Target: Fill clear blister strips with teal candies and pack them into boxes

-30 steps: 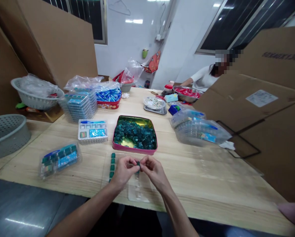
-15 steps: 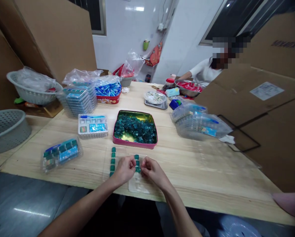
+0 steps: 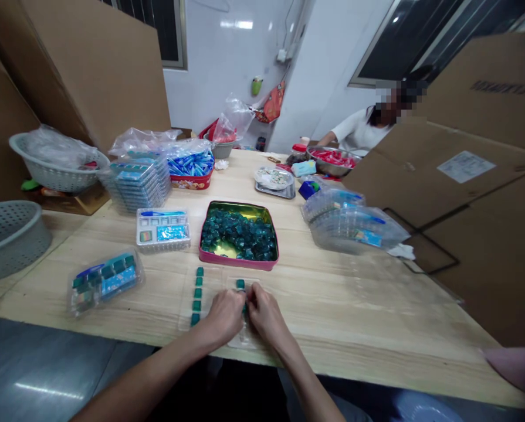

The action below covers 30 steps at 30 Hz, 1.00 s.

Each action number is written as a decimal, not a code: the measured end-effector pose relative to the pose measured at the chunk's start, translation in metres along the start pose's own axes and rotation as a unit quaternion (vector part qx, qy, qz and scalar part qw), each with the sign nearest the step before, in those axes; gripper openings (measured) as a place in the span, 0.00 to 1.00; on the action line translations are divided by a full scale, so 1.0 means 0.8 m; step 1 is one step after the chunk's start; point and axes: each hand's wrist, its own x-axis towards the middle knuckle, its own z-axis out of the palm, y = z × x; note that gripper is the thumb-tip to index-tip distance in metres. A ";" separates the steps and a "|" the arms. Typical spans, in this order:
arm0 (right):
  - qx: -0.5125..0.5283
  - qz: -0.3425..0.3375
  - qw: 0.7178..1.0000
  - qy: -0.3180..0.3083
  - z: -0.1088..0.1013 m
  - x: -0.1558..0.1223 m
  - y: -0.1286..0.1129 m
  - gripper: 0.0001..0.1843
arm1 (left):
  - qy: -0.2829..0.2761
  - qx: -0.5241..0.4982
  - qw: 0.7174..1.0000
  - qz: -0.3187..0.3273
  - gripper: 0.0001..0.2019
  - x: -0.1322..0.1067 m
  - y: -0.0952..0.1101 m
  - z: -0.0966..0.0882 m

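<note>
- At the far left, a gray perforated basket (image 3: 13, 240) sits on the wooden table (image 3: 389, 346); behind it, a paler basket (image 3: 55, 176) holds crumpled clear plastic.
- Next, a clear pack (image 3: 106, 281) lies at an angle, with a blue pen, green pieces and a blue printed packet inside.
- Farther back is a tall stack of clear packs (image 3: 139, 187); nearer, another clear compartmented tray (image 3: 163, 231) shows a blue pen and a blue packet.
- A red tin (image 3: 189, 181) of blue pens stands just right of the tall stack.
- Near the front edge, a flat clear tray (image 3: 212, 281) bears five green pieces (image 3: 197, 292) in one column.
- The person's left hand (image 3: 228, 316) rests over a second clear tray (image 3: 244, 340), fingers curled and fingertips at its column; whether they pinch anything cannot be told.
- Beyond the hands, a pink-rimmed tin (image 3: 240, 261) holds many loose dark green pieces.
- In the second tray, one green block (image 3: 240, 283) shows above the fingers; more green shows between the hands.
- The right hand (image 3: 266, 310) faces the left, very near it, fingers bent inward; its grip is hidden.
- At right are bulging clear packages (image 3: 354, 228), then large cardboard (image 3: 473, 234).
</note>
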 end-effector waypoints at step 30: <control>0.323 -0.006 0.945 -0.048 -0.064 0.025 -0.022 0.09 | 0.074 -0.751 0.648 -0.105 0.16 0.006 -0.019 -0.008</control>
